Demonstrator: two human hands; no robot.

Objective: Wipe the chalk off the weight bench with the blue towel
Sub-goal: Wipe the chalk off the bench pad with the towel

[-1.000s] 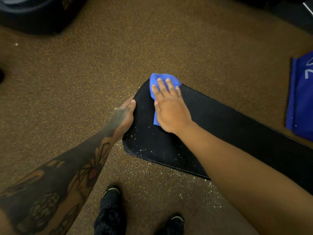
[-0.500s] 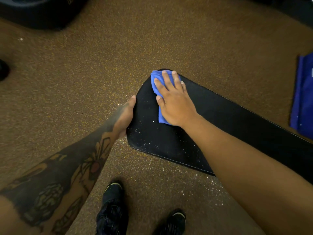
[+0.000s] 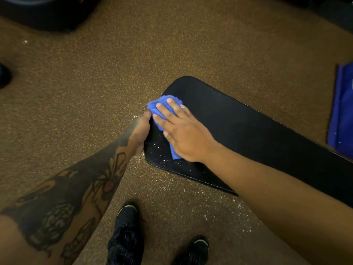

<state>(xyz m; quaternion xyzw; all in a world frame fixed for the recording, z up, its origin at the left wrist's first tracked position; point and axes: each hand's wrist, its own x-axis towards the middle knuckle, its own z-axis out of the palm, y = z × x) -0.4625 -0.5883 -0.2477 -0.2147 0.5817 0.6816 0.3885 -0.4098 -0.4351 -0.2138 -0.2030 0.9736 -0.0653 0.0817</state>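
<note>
Your right hand (image 3: pixel 187 134), fingers flat and spread, presses the blue towel (image 3: pixel 162 104) onto the weight bench (image 3: pixel 248 127). It has swept back from the far tip to the left edge, where the towel now touches your left hand (image 3: pixel 140 131), which grips that edge. The far end looks clean, but chalk specks (image 3: pixel 158 148) remain on the near corner, so you're not finished. The white mark on the blue bag (image 3: pixel 342 111) is cut off and unreadable.

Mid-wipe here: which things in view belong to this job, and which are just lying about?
In the job: blue towel, weight bench, chalk specks on it, right hand pressing the towel flat, left hand against the bench's edge.
Lying about: blue fabric item at right, dark object at top left.
</note>
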